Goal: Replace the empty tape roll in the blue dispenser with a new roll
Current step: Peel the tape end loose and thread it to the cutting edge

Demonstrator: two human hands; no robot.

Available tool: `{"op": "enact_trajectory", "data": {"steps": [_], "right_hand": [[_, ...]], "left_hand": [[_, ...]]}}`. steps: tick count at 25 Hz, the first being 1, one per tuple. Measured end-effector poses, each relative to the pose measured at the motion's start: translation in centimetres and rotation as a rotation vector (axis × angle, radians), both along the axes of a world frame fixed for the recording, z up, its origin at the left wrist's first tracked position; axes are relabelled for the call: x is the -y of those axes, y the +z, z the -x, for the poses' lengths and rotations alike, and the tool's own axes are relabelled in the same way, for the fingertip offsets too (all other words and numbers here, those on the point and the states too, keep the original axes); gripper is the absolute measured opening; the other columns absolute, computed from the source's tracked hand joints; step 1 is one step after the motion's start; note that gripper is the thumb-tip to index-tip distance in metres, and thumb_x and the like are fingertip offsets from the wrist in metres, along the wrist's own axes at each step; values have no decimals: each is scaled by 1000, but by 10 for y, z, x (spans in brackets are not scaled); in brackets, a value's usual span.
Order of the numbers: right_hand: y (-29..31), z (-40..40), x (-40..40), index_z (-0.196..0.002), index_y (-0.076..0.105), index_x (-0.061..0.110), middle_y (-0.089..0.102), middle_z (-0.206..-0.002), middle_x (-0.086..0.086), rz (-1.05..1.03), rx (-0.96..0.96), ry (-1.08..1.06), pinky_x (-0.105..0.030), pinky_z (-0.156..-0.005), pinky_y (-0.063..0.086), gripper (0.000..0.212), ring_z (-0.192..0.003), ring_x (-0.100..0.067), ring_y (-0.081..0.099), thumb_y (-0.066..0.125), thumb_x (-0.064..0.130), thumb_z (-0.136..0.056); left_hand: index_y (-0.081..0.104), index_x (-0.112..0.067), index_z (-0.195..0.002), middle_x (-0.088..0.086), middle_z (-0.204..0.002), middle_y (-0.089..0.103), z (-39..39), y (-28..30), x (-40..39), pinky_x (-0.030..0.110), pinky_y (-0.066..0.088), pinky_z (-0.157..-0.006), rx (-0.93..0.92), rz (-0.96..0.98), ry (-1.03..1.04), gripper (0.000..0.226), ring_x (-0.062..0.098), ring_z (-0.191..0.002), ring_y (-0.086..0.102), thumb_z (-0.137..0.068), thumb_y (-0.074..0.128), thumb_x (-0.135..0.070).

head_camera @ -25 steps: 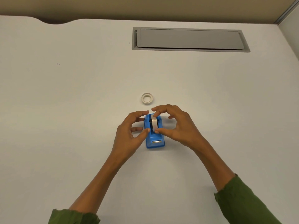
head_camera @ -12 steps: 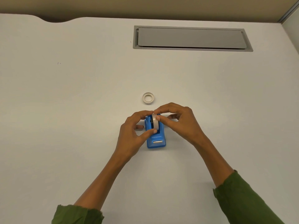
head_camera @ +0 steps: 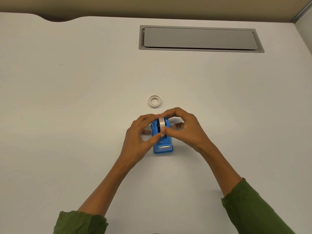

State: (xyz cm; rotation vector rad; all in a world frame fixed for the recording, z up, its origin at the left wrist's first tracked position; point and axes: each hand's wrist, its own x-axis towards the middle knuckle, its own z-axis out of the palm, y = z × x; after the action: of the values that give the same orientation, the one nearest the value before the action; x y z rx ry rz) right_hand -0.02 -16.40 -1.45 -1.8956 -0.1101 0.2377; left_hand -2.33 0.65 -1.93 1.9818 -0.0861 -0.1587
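A blue tape dispenser (head_camera: 164, 144) stands on the white desk (head_camera: 84, 115), its metal cutter facing me. A white tape roll (head_camera: 161, 124) sits upright in its slot on a black hub. My left hand (head_camera: 140, 137) holds the dispenser's left side, thumb and index finger touching the roll. My right hand (head_camera: 184, 130) pinches the roll from above and at its front edge with thumb and index finger. A second small white ring, a tape core (head_camera: 154, 101), lies flat just beyond the dispenser.
A long grey cable hatch (head_camera: 199, 38) is set flush into the desk at the back right. The desk's far edge has a curved cut-out (head_camera: 55, 19) at the back left. A partition wall (head_camera: 305, 27) rises at the far right.
Both hands have closed in on the roll: the right thumb and index finger moved from the dispenser's sides onto the roll's top and front. The dispenser has stayed in place.
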Motion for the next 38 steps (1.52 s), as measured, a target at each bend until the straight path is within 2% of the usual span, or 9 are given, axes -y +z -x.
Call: {"op": "enact_trajectory", "data": {"steps": [6,9,12,17,19,22,29,34,38], "right_hand": [[0,-4,-7,-96,66,14,67,-91,9,-46,-79,-106,-18,-73,50,19,-93,-7,61,72,12,-78],[0,-7,-10,-91,68,12,70,-88,5,-77,-126,-170,-27,-84,50,11,-92,-10,62,70,18,-82],[1,-11,-11,-88,69,12,71,-89,0,-77,-151,-198,-40,-88,53,9,-90,-12,63,68,20,-84],[2,-2,-1,-103,65,26,68,-102,11,-118,-135,8,-19,-81,54,21,-99,-4,61,69,19,-83],[1,0,0,-102,63,25,66,-101,10,-109,-113,18,-20,-78,55,26,-99,-5,60,70,12,-81],[0,-1,-7,-97,65,17,68,-96,5,-110,-94,-112,-18,-74,53,17,-93,-7,61,70,13,-81],[-2,-8,-15,-87,68,14,69,-85,2,-129,-112,-232,-27,-82,51,4,-87,-9,63,68,17,-84],[-4,-4,-5,-91,69,21,70,-89,10,-206,-69,-118,-13,-74,50,8,-88,-2,64,66,17,-86],[-8,4,-1,-99,65,22,68,-100,9,-217,-35,-9,-26,-78,56,23,-98,-10,63,69,7,-82]], "left_hand": [[54,-21,-125,-7,-122,52,-1,-1,1,22,53,-82,-7,-15,1,49,20,-106,57,-79,70,-25],[55,-18,-126,-1,-126,52,0,-1,2,27,54,-86,-9,-13,-1,49,20,-109,55,-79,70,-24],[55,-19,-126,-3,-126,51,1,0,2,22,52,-85,4,-19,-13,49,17,-111,53,-80,70,-23],[55,-17,-126,-2,-124,51,1,0,4,25,52,-86,12,-27,3,46,20,-111,53,-82,67,-23],[55,-17,-126,0,-124,52,1,1,5,26,52,-86,17,-22,9,47,20,-111,53,-82,67,-28],[54,-16,-127,2,-124,53,3,1,5,30,54,-86,27,0,8,48,18,-111,52,-82,65,-28],[52,-16,-128,1,-126,52,3,1,4,28,53,-86,34,-22,-17,51,19,-111,52,-80,69,-19],[54,-15,-126,3,-125,53,3,3,4,32,53,-88,16,-12,-6,49,19,-112,52,-81,61,-30],[55,-15,-126,3,-123,53,2,4,5,31,54,-86,29,-12,3,50,20,-111,52,-79,59,-33]]}}
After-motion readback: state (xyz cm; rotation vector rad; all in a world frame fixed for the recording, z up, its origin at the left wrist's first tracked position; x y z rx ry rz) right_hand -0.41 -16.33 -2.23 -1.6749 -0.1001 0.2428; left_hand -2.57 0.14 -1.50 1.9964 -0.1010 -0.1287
